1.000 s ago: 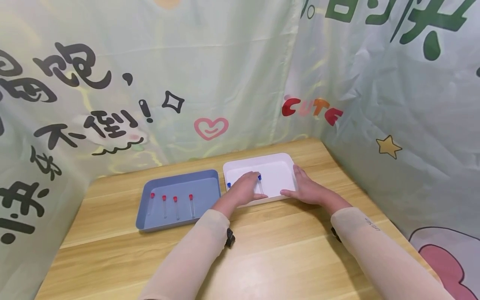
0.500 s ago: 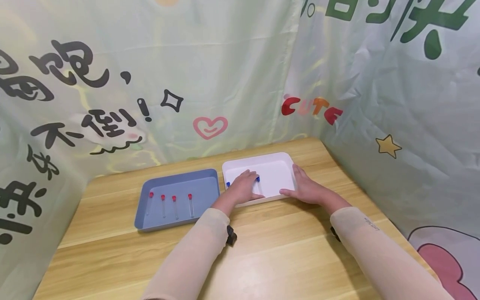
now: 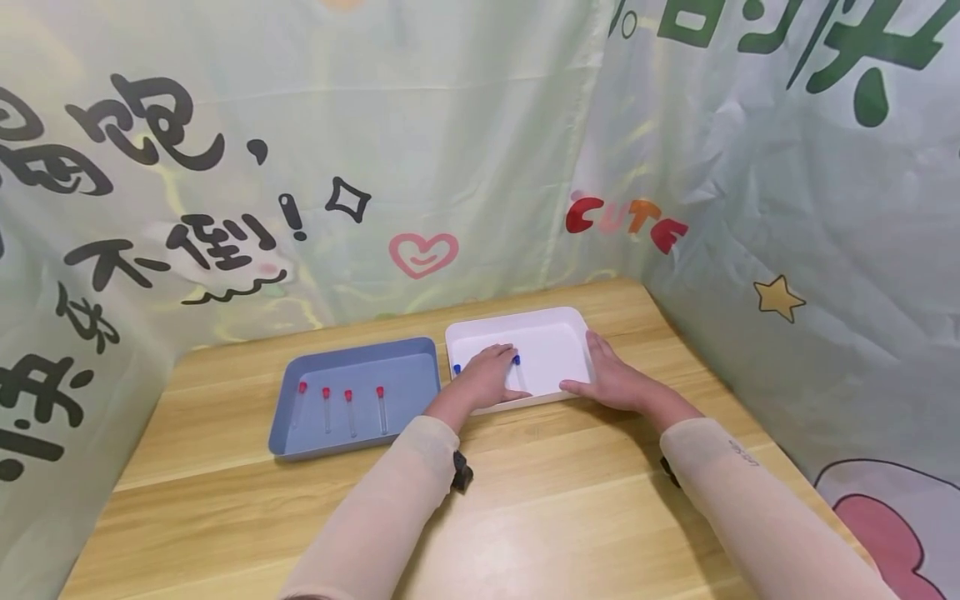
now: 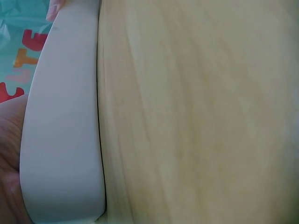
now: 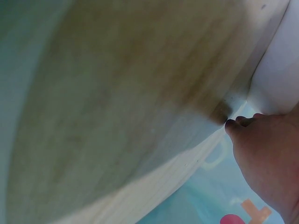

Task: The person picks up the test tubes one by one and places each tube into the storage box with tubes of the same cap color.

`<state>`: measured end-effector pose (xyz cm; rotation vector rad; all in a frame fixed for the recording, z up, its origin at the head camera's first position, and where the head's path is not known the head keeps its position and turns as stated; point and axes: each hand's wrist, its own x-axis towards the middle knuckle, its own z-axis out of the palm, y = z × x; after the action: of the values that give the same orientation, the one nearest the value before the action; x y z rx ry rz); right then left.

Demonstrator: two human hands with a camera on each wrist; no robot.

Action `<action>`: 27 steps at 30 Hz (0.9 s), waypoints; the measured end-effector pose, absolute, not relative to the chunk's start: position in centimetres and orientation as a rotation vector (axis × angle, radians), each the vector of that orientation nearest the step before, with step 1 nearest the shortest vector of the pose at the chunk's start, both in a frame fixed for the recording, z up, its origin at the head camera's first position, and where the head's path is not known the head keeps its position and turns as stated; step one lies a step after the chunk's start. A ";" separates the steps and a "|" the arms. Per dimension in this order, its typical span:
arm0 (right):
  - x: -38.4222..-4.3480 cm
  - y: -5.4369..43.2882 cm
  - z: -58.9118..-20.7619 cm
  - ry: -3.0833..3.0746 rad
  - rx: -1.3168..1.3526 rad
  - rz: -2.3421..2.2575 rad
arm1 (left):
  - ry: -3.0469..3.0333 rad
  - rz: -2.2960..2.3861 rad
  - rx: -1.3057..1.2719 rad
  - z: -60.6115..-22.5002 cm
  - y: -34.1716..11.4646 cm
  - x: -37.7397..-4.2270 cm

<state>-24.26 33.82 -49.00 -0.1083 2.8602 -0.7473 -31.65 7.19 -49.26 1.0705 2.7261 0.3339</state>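
Observation:
My left hand (image 3: 483, 379) reaches into the white tray (image 3: 558, 346), fingertips right at the blue cap of a clear tube (image 3: 519, 377) and thumb low by the tray's front rim. I cannot tell whether the fingers pinch this tube. Another blue-capped tube (image 3: 457, 369) shows only its cap, left of that hand. At the tray's front right corner, my right hand (image 3: 618, 379) holds the tray, thumb at the front rim and fingers along the right side. In the left wrist view the tray's outer wall (image 4: 65, 121) blocks sight of the tubes.
A blue-grey tray (image 3: 360, 358) stands just left of the white one, with several red-capped tubes (image 3: 349, 412) lying in a row. Both trays sit on a wooden table (image 3: 555, 500). Printed cloth (image 3: 480, 150) hangs behind and along the sides.
The blue-capped tube at my left fingertips has shifted slightly toward the front rim, and the left thumb has drawn back a little. My right hand keeps its place on the tray.

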 end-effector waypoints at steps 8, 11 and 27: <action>-24.2 33.7 -48.9 2.863 -0.118 -0.749 | 2.730 0.394 1.070 -49.1 6.8 -31.3; -24.1 33.8 -48.9 2.862 -0.127 -0.751 | 2.726 0.418 1.047 -49.2 6.8 -31.2; -23.9 33.8 -48.4 2.851 -0.103 -0.719 | 2.832 0.520 1.061 -49.3 7.2 -31.1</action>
<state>-23.91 33.77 -48.44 -0.1025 2.8512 -0.7185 -31.15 7.18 -49.35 1.0613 2.8320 0.5201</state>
